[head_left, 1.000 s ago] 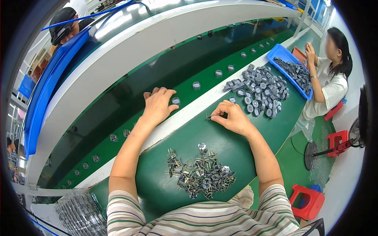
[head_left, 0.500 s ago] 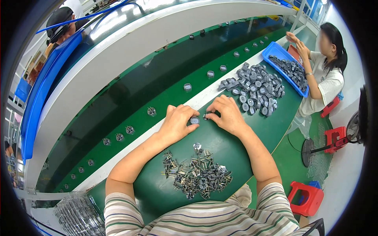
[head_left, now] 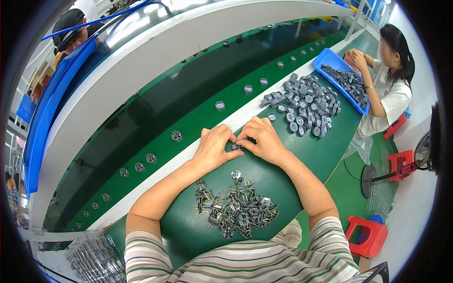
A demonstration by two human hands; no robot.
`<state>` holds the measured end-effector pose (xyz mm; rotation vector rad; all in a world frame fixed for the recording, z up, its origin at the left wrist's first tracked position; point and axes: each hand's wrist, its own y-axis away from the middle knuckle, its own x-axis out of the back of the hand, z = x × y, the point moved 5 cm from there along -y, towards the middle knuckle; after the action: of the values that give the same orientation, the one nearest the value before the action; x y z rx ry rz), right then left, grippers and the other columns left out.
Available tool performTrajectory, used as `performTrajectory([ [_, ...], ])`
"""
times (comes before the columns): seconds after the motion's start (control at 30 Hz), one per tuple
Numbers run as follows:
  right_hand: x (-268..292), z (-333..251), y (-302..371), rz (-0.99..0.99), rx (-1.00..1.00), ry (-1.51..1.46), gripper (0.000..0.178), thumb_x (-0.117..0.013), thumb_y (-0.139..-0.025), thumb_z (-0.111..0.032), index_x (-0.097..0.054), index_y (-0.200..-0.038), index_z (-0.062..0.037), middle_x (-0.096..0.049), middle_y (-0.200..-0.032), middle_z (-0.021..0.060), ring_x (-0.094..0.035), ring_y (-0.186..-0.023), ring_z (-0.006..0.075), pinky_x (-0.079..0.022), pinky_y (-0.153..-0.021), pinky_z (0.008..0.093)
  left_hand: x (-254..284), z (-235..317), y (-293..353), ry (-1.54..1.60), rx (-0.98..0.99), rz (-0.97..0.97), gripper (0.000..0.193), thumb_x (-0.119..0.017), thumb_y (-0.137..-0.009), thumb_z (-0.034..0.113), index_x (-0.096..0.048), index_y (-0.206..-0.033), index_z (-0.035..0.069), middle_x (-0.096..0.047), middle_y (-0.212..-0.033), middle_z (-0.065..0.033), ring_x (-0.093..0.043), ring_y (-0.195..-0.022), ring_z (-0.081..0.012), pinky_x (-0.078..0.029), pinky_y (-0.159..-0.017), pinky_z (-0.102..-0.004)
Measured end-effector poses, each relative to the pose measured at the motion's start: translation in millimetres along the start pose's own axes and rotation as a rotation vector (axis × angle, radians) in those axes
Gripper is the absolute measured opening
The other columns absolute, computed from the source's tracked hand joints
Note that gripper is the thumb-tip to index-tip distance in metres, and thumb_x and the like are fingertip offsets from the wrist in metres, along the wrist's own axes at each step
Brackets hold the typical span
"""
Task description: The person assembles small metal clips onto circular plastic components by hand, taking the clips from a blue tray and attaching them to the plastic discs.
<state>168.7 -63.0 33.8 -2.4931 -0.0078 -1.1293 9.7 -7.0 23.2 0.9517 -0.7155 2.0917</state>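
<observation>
Above the middle of the green table, my left hand (head_left: 214, 145) pinches a small round grey plastic housing (head_left: 237, 147) between thumb and fingers. My right hand (head_left: 262, 139) meets it from the right, its fingertips closed on a small metal-pinned part at the top of the housing. The fingers mostly cover that part. Nearer my body lies a loose pile of similar pinned parts (head_left: 240, 210), dark with brass-coloured prongs. A single grey housing (head_left: 272, 116) rests just beyond my right hand, beside a large heap of grey housings (head_left: 306, 104).
A green conveyor belt (head_left: 198, 120) carries spaced-out round pieces beyond the white rail (head_left: 184, 165). At right, a co-worker (head_left: 389, 89) handles something by a blue tray (head_left: 325, 59) of dark parts. Clear plastic trays (head_left: 92, 257) are stacked lower left; red stools (head_left: 368, 236) stand right.
My right hand has moved left, bringing its small part to the housing in my left hand. Pieces on the belt have shifted slightly left. The co-worker's hands have come down toward the tray.
</observation>
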Motion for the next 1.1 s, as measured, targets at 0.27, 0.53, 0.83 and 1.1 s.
performTrajectory([
  [0.27,-2.4,-20.2,1.6,0.102,0.178,0.283,0.011,-0.08,-0.082,-0.014,-0.07,-0.083,-0.0088,-0.064,-0.087,0.0012,-0.058,-0.094,0.0208,-0.04,-0.086,0.0394,0.2,0.5,-0.8,-0.026,-0.003,0.005,0.04,-0.092,-0.074,0.035,-0.069,-0.096,0.01,-0.061,-0.099,-0.006,-0.062,-0.104,-0.0258,-0.036,-0.088,-0.0417],
  [0.53,27.8,-12.2,15.8,-0.49,-0.287,-0.337,0.036,-0.086,-0.081,-0.02,-0.066,-0.108,-0.0042,-0.068,-0.091,0.0071,-0.067,-0.089,0.0255,-0.052,-0.078,0.0399,40.0,-22.3,-5.0,-0.214,0.049,0.128,0.031,-0.089,-0.075,0.03,-0.076,-0.095,0.011,-0.071,-0.101,-0.0064,-0.066,-0.103,-0.0272,-0.038,-0.09,-0.0459],
  [0.83,-0.9,-35.2,31.3,-0.883,0.078,-0.354,0.029,-0.087,-0.083,-0.018,-0.071,-0.099,-0.0005,-0.071,-0.091,0.0091,-0.07,-0.078,0.019,-0.056,-0.069,0.034,65.3,-79.6,-8.0,-0.446,0.231,0.254,0.046,-0.085,-0.083,0.034,-0.072,-0.122,0.013,-0.069,-0.118,-0.0073,-0.06,-0.117,-0.0256,-0.037,-0.098,-0.0516],
  [1.1,27.4,6.4,10.1,-0.385,-0.269,-0.31,0.01,-0.081,-0.09,-0.01,-0.076,-0.092,-0.0015,-0.072,-0.087,0.0038,-0.068,-0.079,0.0094,-0.054,-0.068,0.0256,34.7,-66.8,-14.4,-0.505,-0.062,0.266,0.037,-0.074,-0.093,0.02,-0.07,-0.129,0.014,-0.068,-0.129,-0.0015,-0.056,-0.124,-0.0226,-0.034,-0.103,-0.0547],
])
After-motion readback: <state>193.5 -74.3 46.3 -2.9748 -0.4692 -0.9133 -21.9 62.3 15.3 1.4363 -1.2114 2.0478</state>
